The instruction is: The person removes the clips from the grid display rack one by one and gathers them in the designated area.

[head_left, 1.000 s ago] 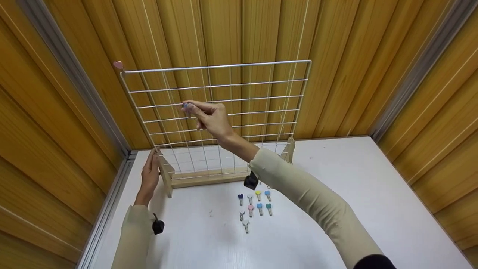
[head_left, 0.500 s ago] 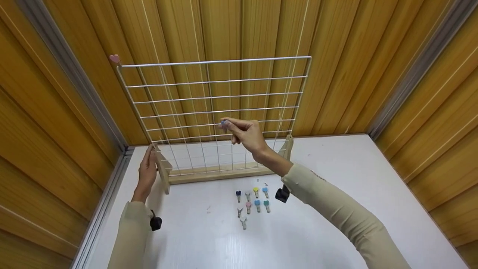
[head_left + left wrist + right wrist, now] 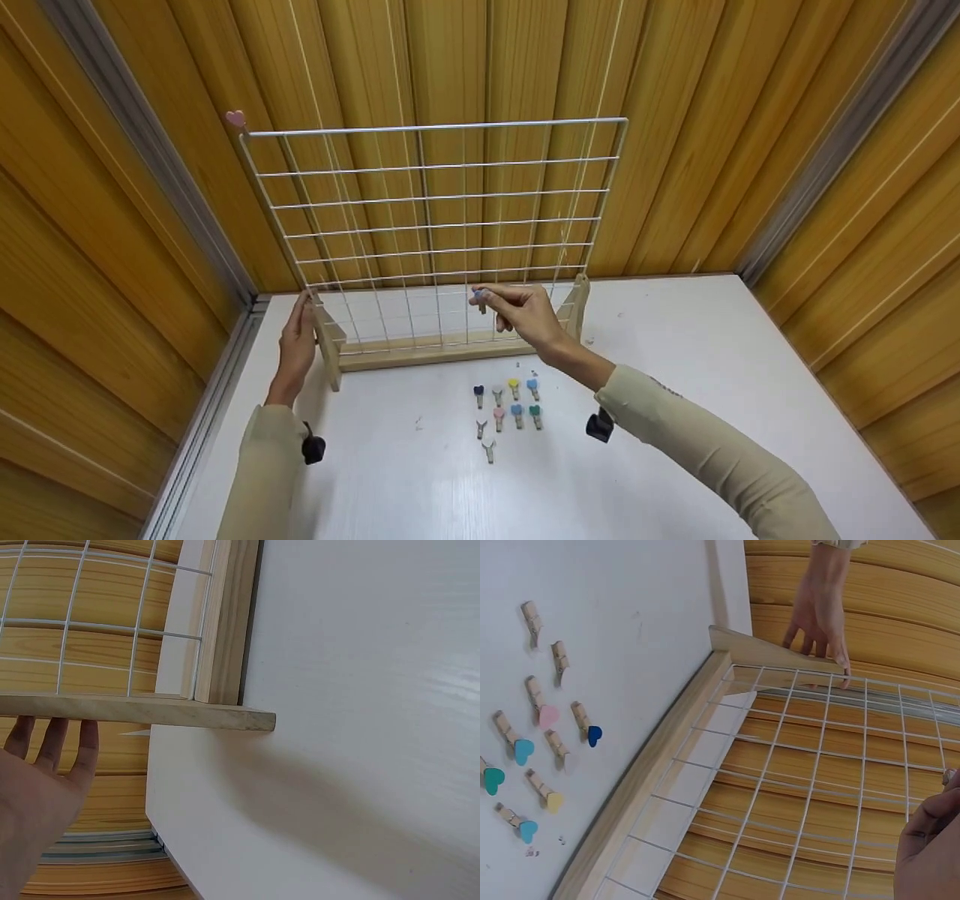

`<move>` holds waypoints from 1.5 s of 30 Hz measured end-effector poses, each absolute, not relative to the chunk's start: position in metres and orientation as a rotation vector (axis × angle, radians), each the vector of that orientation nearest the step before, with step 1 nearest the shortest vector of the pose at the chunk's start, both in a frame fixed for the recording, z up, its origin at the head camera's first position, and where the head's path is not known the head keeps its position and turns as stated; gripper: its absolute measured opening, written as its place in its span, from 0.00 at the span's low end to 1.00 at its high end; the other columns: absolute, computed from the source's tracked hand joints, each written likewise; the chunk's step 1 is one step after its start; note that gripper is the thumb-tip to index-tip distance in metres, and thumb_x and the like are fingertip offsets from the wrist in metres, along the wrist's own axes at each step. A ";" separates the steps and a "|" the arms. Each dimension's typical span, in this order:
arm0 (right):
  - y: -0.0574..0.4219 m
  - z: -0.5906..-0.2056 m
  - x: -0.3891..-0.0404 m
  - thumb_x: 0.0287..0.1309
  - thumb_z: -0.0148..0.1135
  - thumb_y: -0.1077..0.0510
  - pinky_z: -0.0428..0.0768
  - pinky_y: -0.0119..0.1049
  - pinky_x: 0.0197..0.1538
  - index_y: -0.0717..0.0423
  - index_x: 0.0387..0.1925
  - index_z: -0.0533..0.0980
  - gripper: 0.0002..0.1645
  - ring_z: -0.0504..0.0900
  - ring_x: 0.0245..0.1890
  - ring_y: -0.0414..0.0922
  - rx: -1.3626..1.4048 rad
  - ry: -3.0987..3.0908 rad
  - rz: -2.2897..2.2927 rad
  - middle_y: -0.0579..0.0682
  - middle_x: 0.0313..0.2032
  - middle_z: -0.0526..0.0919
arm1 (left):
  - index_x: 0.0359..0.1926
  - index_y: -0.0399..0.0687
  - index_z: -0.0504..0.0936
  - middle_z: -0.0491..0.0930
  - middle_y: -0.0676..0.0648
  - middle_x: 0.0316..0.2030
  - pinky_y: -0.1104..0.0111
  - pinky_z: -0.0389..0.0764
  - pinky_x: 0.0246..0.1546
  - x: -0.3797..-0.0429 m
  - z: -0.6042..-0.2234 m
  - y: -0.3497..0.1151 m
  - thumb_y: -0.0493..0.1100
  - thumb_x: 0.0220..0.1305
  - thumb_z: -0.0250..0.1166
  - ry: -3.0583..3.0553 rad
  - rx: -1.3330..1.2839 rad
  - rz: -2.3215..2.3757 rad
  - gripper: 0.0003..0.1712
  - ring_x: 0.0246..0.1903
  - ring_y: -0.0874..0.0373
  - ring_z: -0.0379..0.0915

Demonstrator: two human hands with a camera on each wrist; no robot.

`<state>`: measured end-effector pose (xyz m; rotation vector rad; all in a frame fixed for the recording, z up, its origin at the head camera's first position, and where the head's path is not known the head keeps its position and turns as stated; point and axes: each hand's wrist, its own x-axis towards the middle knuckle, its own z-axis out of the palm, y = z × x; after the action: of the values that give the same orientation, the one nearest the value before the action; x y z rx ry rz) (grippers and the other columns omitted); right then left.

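Observation:
My right hand [image 3: 529, 311] pinches a small wooden clothespin [image 3: 480, 298] with a blue top, in front of the lower part of a white wire grid [image 3: 420, 225]. In the right wrist view that hand [image 3: 934, 840] shows only partly at the right edge. My left hand [image 3: 298, 341] rests with extended fingers [image 3: 88, 742] against the outer side of the grid stand's left wooden foot [image 3: 187, 711]. On the grid's top left corner sits a pink heart clothespin [image 3: 236, 118].
Several heart-topped clothespins lie on the white table [image 3: 660, 360] before the stand, among them a dark blue one [image 3: 479, 395], a yellow one [image 3: 514, 388] and a green one [image 3: 535, 416]. Wood-patterned walls [image 3: 517, 67] close in the back and sides.
My right hand, with the clothespin, has come down and right from the grid's middle left to its lower right part. My left hand keeps its place on the foot.

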<state>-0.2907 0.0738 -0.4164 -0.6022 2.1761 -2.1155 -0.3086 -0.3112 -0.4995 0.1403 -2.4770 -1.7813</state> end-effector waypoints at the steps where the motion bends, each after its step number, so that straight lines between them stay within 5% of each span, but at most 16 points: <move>1: 0.075 -0.420 -0.290 0.74 0.59 0.59 0.73 0.24 0.27 0.62 0.58 0.82 0.17 0.72 0.19 0.34 -0.585 2.176 -2.111 0.42 0.41 0.92 | 0.83 0.68 0.38 0.39 0.46 0.83 0.42 0.50 0.79 -0.309 -0.499 -0.311 0.62 0.83 0.32 -2.476 0.138 -1.775 0.34 0.82 0.41 0.37; 17: 0.097 -0.465 -0.275 0.74 0.59 0.57 0.77 0.25 0.28 0.65 0.57 0.82 0.19 0.75 0.20 0.34 -0.497 2.232 -1.993 0.46 0.41 0.91 | 0.83 0.58 0.37 0.37 0.42 0.83 0.42 0.54 0.78 -0.299 -0.475 -0.301 0.50 0.85 0.33 -2.437 0.139 -1.902 0.32 0.81 0.39 0.36; 28: 0.114 -0.501 -0.264 0.74 0.60 0.55 0.80 0.27 0.32 0.63 0.58 0.81 0.20 0.79 0.25 0.34 -0.426 2.286 -1.815 0.50 0.40 0.88 | 0.83 0.67 0.38 0.39 0.46 0.83 0.42 0.56 0.78 -0.310 -0.501 -0.309 0.63 0.82 0.33 -2.458 0.141 -1.795 0.35 0.81 0.40 0.39; 45: 0.132 -0.546 -0.250 0.71 0.63 0.58 0.82 0.28 0.31 0.70 0.59 0.74 0.24 0.82 0.27 0.37 -0.321 2.201 -1.800 0.57 0.39 0.89 | 0.83 0.63 0.38 0.38 0.45 0.83 0.43 0.56 0.78 -0.306 -0.493 -0.309 0.56 0.84 0.33 -2.439 0.134 -1.857 0.33 0.81 0.41 0.38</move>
<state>-0.2496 0.1324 -0.5461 -0.3211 2.2012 -1.8003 -0.3057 -0.3088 -0.4930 0.1335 -2.4388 -1.8565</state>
